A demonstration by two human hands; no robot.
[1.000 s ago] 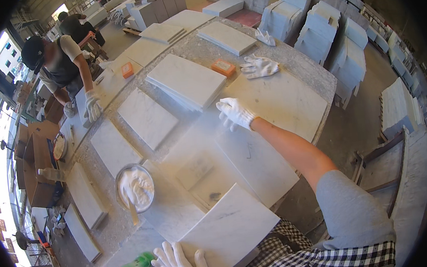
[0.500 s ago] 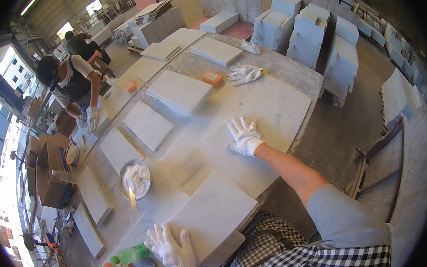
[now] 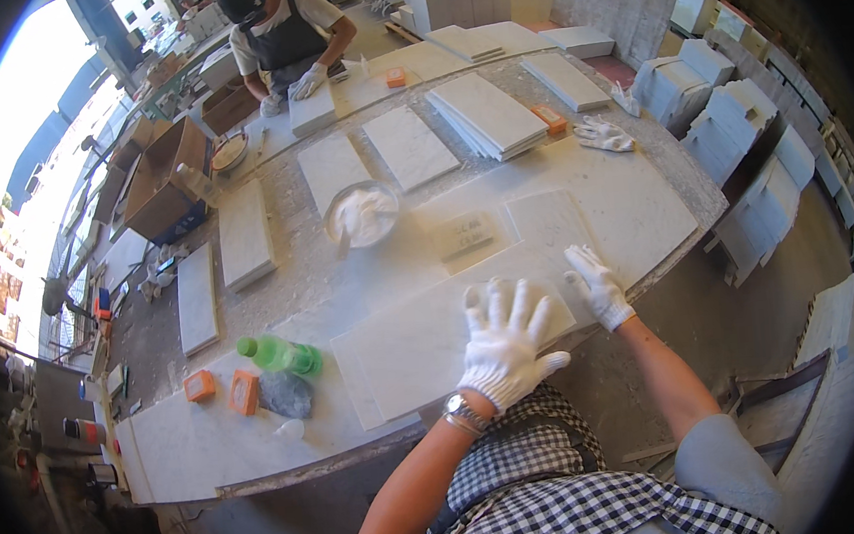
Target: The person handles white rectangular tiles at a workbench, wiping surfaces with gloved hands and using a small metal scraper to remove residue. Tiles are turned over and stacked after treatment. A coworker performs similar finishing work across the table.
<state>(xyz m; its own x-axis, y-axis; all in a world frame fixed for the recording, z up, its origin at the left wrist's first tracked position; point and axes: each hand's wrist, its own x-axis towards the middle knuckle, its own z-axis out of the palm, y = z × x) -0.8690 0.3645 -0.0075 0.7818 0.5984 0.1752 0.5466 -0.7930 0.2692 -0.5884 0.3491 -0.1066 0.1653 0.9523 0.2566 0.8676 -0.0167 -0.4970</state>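
Observation:
A thin pale stone slab (image 3: 423,338) lies along the near side of the worktable, with another smooth slab (image 3: 549,219) just beyond it. My left hand (image 3: 507,351), in a white knit glove, is over the near slab's front edge with fingers spread and nothing held. Whether it touches the slab, I cannot tell. My right hand (image 3: 601,288), gloved too, is at the slab's right end near the table edge, fingers straight and thumb mostly hidden. A metal bowl (image 3: 363,215) of white material stands past the slabs.
A green bottle (image 3: 279,355), orange blocks (image 3: 243,392) and a dark grey lump (image 3: 286,395) sit at the near left. Stacked slabs (image 3: 487,112) and a loose glove (image 3: 603,135) lie farther back. Across the table a co-worker (image 3: 294,46) handles a stone block (image 3: 311,110).
The view has swung left. My left hand has moved from the slab's left end toward its right part. My right hand has drawn back toward the near table edge, and the hands are closer together.

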